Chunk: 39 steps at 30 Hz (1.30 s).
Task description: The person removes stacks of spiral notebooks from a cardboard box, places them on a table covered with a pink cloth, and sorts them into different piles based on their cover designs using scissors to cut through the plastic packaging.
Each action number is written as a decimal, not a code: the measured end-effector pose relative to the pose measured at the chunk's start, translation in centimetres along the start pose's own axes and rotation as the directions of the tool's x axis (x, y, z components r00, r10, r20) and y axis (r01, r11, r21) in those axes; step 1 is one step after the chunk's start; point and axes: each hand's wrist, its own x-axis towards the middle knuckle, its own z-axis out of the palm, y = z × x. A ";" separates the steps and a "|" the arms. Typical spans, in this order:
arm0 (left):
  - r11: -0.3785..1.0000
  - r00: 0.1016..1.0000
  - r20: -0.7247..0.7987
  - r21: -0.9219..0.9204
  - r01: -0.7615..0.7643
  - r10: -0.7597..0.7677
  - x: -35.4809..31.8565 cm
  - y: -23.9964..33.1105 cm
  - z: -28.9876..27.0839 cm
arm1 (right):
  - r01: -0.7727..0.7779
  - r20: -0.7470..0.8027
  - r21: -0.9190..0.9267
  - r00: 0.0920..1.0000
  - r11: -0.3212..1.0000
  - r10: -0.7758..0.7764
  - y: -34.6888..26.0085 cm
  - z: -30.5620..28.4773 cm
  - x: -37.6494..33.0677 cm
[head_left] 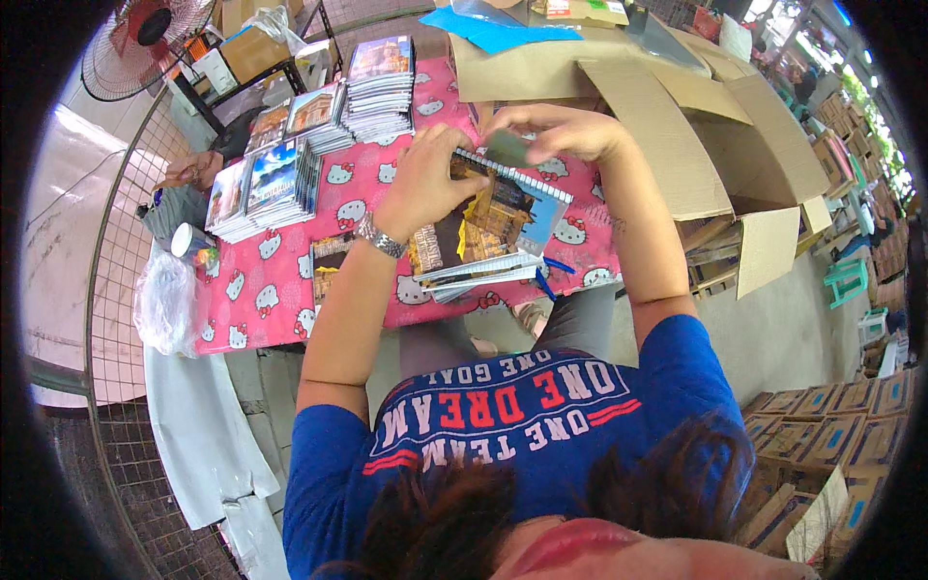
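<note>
My left hand (pixel 425 179), with a metal wristwatch on its wrist, grips the left side of a spiral-bound notebook (pixel 503 217) whose cover shows a building picture. My right hand (pixel 561 130) pinches the notebook's top edge by the wire spiral, next to a small dark green piece. The notebook is held tilted above a short stack of similar notebooks (pixel 478 271) on the pink patterned tablecloth (pixel 271 290). A blue pen (pixel 556 266) lies by that stack.
Several stacks of picture-cover notebooks (pixel 280 179) (pixel 379 87) stand at the table's far left. A large open cardboard box (pixel 715 126) is on the right. A fan (pixel 145 39), a clear plastic bag (pixel 166 300) and stacked cartons (pixel 831 435) surround the table.
</note>
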 end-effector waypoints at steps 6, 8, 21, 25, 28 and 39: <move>0.998 0.999 0.021 -0.040 0.043 -0.042 -0.2 -2.2 -1.2 | 0.099 0.061 0.124 0.992 0.987 -0.107 0.0 0.1 1.3; 0.999 0.998 0.050 -0.011 0.045 -0.044 0.3 -2.6 -1.5 | -0.114 -0.009 -0.290 0.993 0.950 0.117 0.4 -1.0 2.2; 0.930 0.966 0.071 -0.261 0.260 -0.250 -0.7 -3.2 -1.8 | -0.290 -0.035 -0.193 0.957 0.937 0.289 3.7 -1.4 3.4; 0.793 0.925 0.072 -0.493 0.358 -0.373 -0.3 -3.6 -0.9 | -0.412 -0.509 -0.099 0.803 0.906 0.310 19.6 -3.8 -1.2; 0.685 0.868 -0.052 -0.638 0.351 -0.493 -2.0 -2.8 -0.5 | -0.784 -0.736 -0.433 0.593 0.445 0.326 28.8 2.2 -5.0; 0.796 0.809 -0.296 -0.522 0.308 -0.507 -3.9 -0.1 1.3 | -0.787 -0.785 -0.425 0.567 0.447 0.251 26.7 19.4 -12.2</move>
